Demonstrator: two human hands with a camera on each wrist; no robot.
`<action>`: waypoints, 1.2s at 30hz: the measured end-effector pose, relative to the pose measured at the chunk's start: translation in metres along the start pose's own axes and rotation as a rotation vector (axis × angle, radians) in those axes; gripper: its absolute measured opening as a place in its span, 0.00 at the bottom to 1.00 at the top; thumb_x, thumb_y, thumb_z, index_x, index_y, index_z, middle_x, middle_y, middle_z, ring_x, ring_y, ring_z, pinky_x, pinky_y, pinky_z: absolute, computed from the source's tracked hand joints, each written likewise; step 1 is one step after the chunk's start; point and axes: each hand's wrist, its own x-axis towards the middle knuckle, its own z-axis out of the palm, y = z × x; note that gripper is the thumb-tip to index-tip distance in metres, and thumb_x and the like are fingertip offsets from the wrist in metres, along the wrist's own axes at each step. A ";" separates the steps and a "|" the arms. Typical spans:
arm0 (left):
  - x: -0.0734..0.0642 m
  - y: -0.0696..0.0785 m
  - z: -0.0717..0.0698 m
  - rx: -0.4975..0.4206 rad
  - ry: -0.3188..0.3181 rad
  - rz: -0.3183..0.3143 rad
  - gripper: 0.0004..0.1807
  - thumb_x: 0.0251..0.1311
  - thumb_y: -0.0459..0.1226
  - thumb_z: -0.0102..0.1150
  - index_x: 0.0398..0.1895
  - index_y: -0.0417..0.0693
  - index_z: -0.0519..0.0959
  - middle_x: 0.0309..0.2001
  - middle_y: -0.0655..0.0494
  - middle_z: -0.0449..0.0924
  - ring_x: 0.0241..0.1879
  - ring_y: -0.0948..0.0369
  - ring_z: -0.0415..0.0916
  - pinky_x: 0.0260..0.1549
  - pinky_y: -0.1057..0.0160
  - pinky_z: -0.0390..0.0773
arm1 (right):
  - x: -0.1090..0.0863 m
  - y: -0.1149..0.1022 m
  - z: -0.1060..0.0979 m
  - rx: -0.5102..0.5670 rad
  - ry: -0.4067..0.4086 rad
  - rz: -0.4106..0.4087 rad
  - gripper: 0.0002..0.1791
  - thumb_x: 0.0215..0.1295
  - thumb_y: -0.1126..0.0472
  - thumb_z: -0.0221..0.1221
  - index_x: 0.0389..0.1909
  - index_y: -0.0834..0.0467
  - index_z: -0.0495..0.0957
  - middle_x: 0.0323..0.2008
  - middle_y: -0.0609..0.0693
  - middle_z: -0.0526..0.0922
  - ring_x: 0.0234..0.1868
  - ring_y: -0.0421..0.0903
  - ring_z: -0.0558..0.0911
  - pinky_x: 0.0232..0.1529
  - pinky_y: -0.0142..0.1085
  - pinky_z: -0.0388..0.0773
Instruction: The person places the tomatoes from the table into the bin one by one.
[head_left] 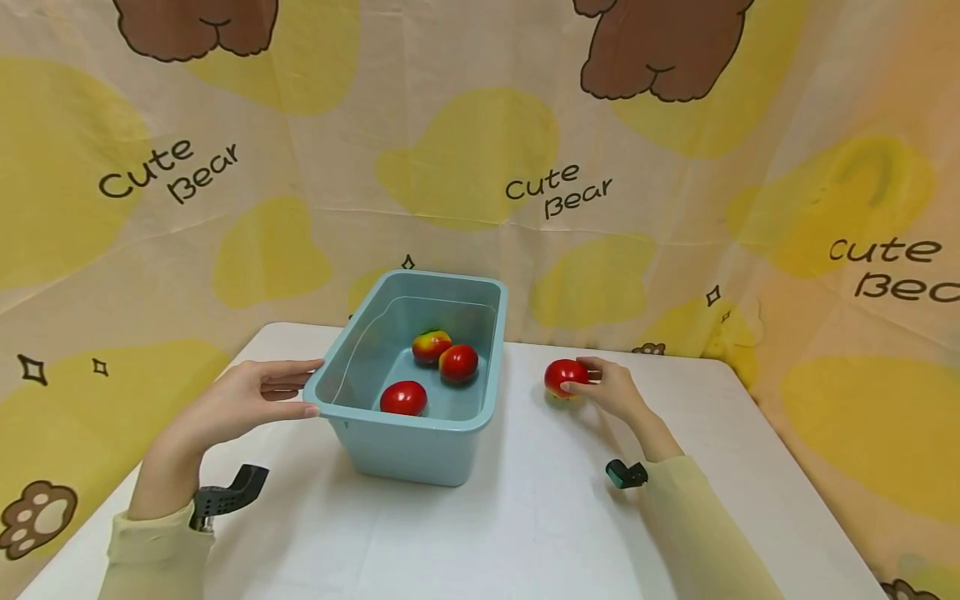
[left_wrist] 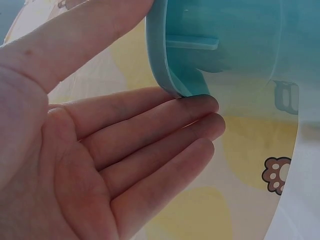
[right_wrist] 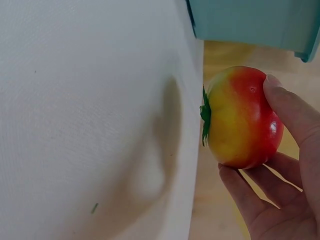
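My right hand pinches a red-and-yellow tomato between thumb and fingertips, right of the bin. In the right wrist view the tomato shows its green leafy top pointing toward the white tabletop, with a shadow beneath. With fingers nearly straight, my left hand touches the near left corner of a light blue plastic bin; the left wrist view shows fingertips against the rim. Inside the bin lie a red tomato near the front and two red-and-yellow ones farther back.
The bin stands on a white table whose back edge meets a bear-print cloth. A black wrist mount is on the left wrist and a smaller one on the right. A tiny green scrap lies on the tabletop.
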 end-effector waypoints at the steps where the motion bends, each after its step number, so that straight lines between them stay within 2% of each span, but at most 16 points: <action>1: 0.000 0.000 0.000 0.000 0.000 0.000 0.36 0.51 0.52 0.68 0.64 0.51 0.72 0.56 0.53 0.78 0.50 0.64 0.80 0.44 0.73 0.79 | -0.001 -0.002 -0.001 0.004 0.003 -0.010 0.36 0.55 0.48 0.67 0.61 0.63 0.71 0.56 0.61 0.77 0.54 0.58 0.79 0.53 0.49 0.80; 12: 0.001 0.001 -0.001 0.015 -0.004 -0.004 0.36 0.52 0.52 0.67 0.64 0.51 0.72 0.57 0.52 0.78 0.51 0.61 0.80 0.44 0.74 0.78 | -0.009 -0.018 -0.013 0.011 0.049 -0.080 0.36 0.54 0.49 0.69 0.61 0.63 0.71 0.55 0.61 0.79 0.53 0.58 0.80 0.48 0.48 0.82; 22: 0.000 0.002 -0.002 0.002 -0.019 -0.002 0.36 0.52 0.51 0.67 0.65 0.51 0.71 0.57 0.52 0.78 0.50 0.64 0.80 0.43 0.74 0.78 | -0.014 -0.035 -0.023 0.024 0.069 -0.182 0.35 0.52 0.53 0.71 0.58 0.64 0.73 0.53 0.62 0.80 0.48 0.58 0.83 0.44 0.45 0.84; 26: 0.000 0.002 -0.002 -0.001 -0.020 -0.001 0.36 0.52 0.51 0.67 0.65 0.50 0.71 0.57 0.51 0.78 0.50 0.65 0.80 0.43 0.75 0.78 | -0.017 -0.043 -0.027 0.046 0.056 -0.227 0.34 0.52 0.54 0.70 0.58 0.63 0.74 0.52 0.61 0.80 0.48 0.59 0.83 0.45 0.45 0.83; 36: 0.000 0.004 -0.002 -0.008 -0.023 -0.001 0.36 0.52 0.51 0.67 0.64 0.50 0.71 0.57 0.51 0.78 0.50 0.68 0.79 0.44 0.75 0.78 | -0.024 -0.063 -0.036 0.063 0.030 -0.250 0.35 0.51 0.52 0.71 0.60 0.60 0.73 0.53 0.59 0.79 0.50 0.58 0.82 0.48 0.48 0.82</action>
